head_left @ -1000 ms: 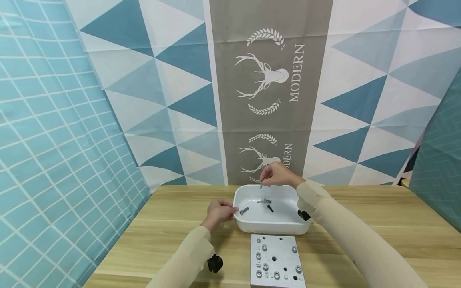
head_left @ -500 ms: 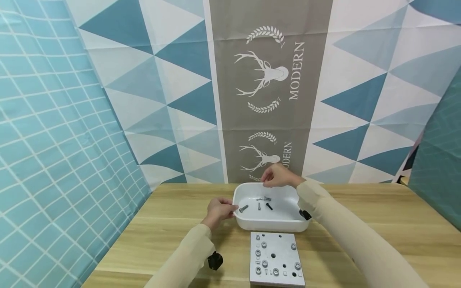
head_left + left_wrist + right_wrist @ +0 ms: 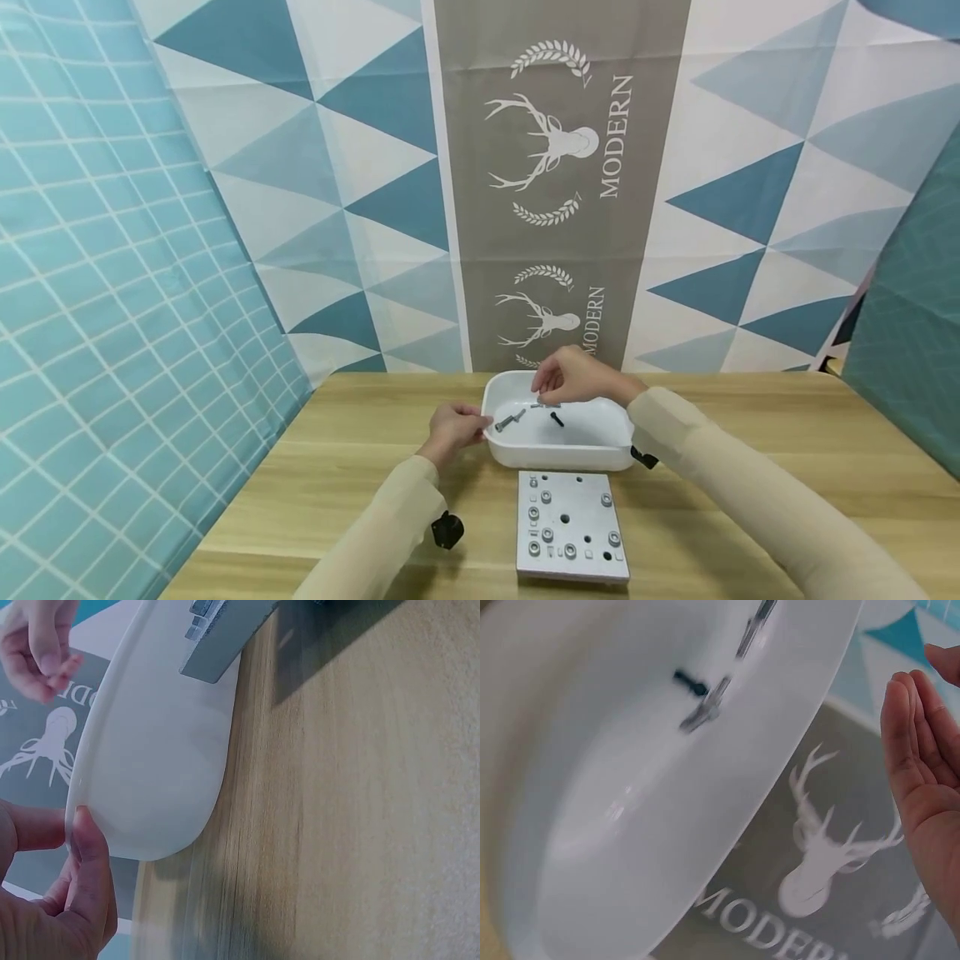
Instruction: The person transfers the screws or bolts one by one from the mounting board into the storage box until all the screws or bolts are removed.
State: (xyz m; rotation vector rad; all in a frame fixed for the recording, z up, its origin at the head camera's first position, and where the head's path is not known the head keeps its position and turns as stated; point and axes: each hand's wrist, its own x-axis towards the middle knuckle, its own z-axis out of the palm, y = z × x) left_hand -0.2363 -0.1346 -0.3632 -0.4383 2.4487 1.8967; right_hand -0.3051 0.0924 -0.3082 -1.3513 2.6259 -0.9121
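My left hand (image 3: 453,427) pinches the left rim of a white plastic tray (image 3: 562,457) between thumb and fingers; the left wrist view shows this grip closely. Over the tray's far side hovers my right hand (image 3: 576,377). In the right wrist view its fingers (image 3: 906,735) are loosely bent, the thumb (image 3: 945,663) stands apart, and nothing is between them. Inside the tray, a silver socket-head screw (image 3: 504,423) lies at the left beside a smaller silver screw (image 3: 520,414). A black screw (image 3: 557,419) lies near the middle. More silver screws (image 3: 706,706) are behind it.
A silver metal block (image 3: 581,521) with holes and several seated socket-head screws sits on the wooden table (image 3: 337,483), just in front of the tray. Patterned cloth (image 3: 555,208) hangs behind the table, and tiled blue cloth (image 3: 135,292) at the left.
A second ago my right hand held a small screw above the tray; that screw then lay inside it and now rests beside the left one. The right hand has lowered slightly. My left hand keeps its grip.
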